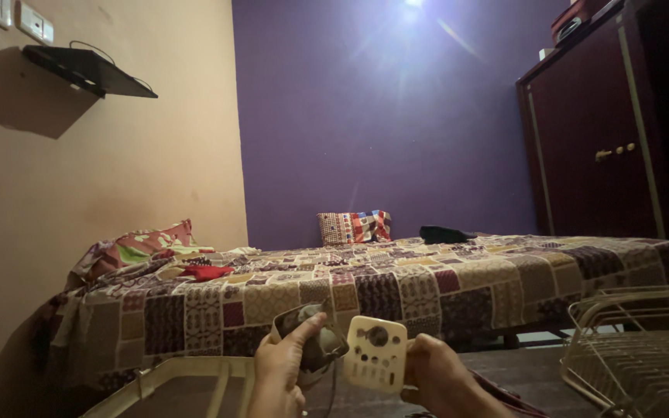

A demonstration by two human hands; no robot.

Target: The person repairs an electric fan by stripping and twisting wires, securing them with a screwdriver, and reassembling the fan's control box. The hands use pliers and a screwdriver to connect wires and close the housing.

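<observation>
Two hands came up at the bottom of the view, low in front of the bed. The left hand [279, 371] had its grip closed on a dark, rounded part [313, 340], thumb stretched up along its edge, with a thin dark cord hanging down from it. The right hand [441, 378] was right beside it, grip closed around the side of a cream plastic panel [375, 352], a rounded plate with one round opening near the top and rows of small holes below, held upright and facing the camera. Panel and dark part sat just beside each other, edges close to touching, though contact could not be made out in that dim light. Behind them stretched the bed [396, 290] under a patchwork cover in maroon, cream and brown, with a patterned pillow [354, 227] propped against the purple wall [381, 116] and a crumpled bundle of printed cloth [137, 249] at the left end. Something small and dark [444, 233] lay on the far side of the cover. A dark red wardrobe [594, 135] stood at the right, a black shelf [87, 70] hung on the beige wall, and a cream wire grille [636, 348] rested low at the right edge.
</observation>
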